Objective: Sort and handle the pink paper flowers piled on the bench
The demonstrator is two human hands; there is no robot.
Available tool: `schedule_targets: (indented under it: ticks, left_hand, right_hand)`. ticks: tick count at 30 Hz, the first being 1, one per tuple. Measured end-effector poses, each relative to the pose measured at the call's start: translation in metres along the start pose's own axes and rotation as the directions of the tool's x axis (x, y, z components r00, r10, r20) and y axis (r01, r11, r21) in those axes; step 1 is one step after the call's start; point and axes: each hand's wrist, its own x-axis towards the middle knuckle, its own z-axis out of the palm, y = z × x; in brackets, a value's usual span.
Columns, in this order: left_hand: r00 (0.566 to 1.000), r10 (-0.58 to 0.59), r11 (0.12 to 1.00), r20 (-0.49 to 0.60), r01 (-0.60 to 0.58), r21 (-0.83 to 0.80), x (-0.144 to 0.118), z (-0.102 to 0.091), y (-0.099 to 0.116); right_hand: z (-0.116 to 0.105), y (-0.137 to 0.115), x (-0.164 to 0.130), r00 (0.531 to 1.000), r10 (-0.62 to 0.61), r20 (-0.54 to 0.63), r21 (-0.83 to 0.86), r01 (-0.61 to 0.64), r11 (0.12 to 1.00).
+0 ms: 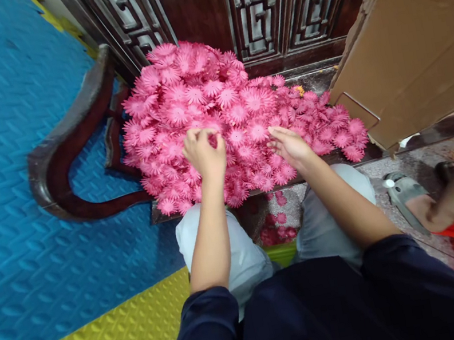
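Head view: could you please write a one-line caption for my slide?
Left hand pinches a flower from a pile of pink paper flowers on a dark wooden bench; right hand rests open on the pile.

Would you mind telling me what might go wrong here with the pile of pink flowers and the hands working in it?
The heaped pile of pink paper-like flowers reaches the front edge of the dark wooden seat; some fallen pink flowers already lie below, so more may slide off. The left hand pinches into the pile and the right hand rests flat on it; pressing could crush petals.
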Motion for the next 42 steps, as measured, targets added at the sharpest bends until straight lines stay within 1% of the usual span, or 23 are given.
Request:
schedule_targets:
  ticks: [2, 4, 6, 8, 12, 13, 16, 19, 23, 26, 29, 32, 37, 39, 42]
  left_hand:
    - [0.996, 0.042, 0.997, 0.085, -0.047, 0.056, -0.01, 0.01, 0.002]
    - [0.988, 0.106, 0.991, 0.114, -0.113, 0.066, -0.018, 0.02, 0.006]
    - [0.972, 0.194, 0.978, 0.134, -0.202, 0.051, -0.023, 0.024, 0.011]
    - [0.955, 0.26, 0.964, 0.146, -0.265, 0.017, -0.024, 0.024, 0.016]
    - [0.953, 0.288, 0.958, 0.096, -0.287, -0.017, -0.025, 0.017, 0.021]
    - [0.947, 0.301, 0.953, 0.114, -0.302, -0.015, -0.024, 0.015, 0.022]
    - [0.912, 0.341, 0.94, 0.23, -0.333, -0.071, -0.022, 0.015, 0.023]
    - [0.898, 0.328, 0.941, 0.292, -0.283, -0.186, -0.02, 0.019, 0.022]
    - [0.904, 0.251, 0.938, 0.346, -0.14, -0.317, -0.023, 0.024, 0.02]
    - [0.911, 0.184, 0.929, 0.368, -0.039, -0.368, -0.025, 0.027, 0.018]
    - [0.905, 0.154, 0.923, 0.396, 0.011, -0.384, -0.025, 0.027, 0.018]
    - [0.899, 0.162, 0.926, 0.407, 0.003, -0.377, -0.024, 0.024, 0.018]
    - [0.897, 0.218, 0.931, 0.384, -0.073, -0.358, -0.024, 0.021, 0.021]
    - [0.9, 0.224, 0.932, 0.375, -0.084, -0.353, -0.025, 0.022, 0.022]
    - [0.907, 0.215, 0.932, 0.362, -0.08, -0.353, -0.024, 0.025, 0.02]
  right_hand:
    - [0.007, 0.003, -0.006, 0.998, 0.044, 0.048, 0.029, -0.046, 0.999]
    - [0.011, 0.004, -0.009, 0.994, 0.066, 0.089, 0.034, -0.069, 0.997]
    - [0.011, 0.003, -0.01, 0.991, 0.072, 0.113, 0.026, -0.075, 0.997]
    - [0.009, 0.002, -0.009, 0.993, 0.061, 0.103, 0.025, -0.064, 0.998]
    - [0.007, -0.001, -0.006, 0.997, 0.016, 0.07, 0.039, -0.019, 0.999]
    - [0.008, -0.001, -0.006, 0.997, 0.013, 0.081, 0.04, -0.017, 0.999]
    - [0.008, 0.001, -0.007, 0.989, 0.027, 0.146, 0.044, -0.034, 0.998]
    - [0.008, 0.002, -0.008, 0.979, 0.039, 0.202, 0.063, -0.053, 0.997]
    - [0.007, 0.001, -0.008, 0.971, 0.047, 0.233, 0.055, -0.062, 0.997]
    - [0.006, 0.001, -0.008, 0.972, 0.023, 0.235, 0.025, -0.03, 0.999]
    - [0.007, 0.001, -0.009, 0.975, 0.017, 0.22, 0.01, -0.019, 1.0]
    - [0.01, 0.004, -0.01, 0.98, -0.004, 0.2, 0.003, 0.004, 1.0]
    - [0.014, 0.009, -0.01, 0.975, -0.101, 0.199, 0.02, 0.099, 0.995]
    - [0.014, 0.01, -0.009, 0.973, -0.103, 0.205, 0.031, 0.099, 0.995]
    - [0.014, 0.009, -0.008, 0.972, -0.068, 0.226, 0.047, 0.059, 0.997]
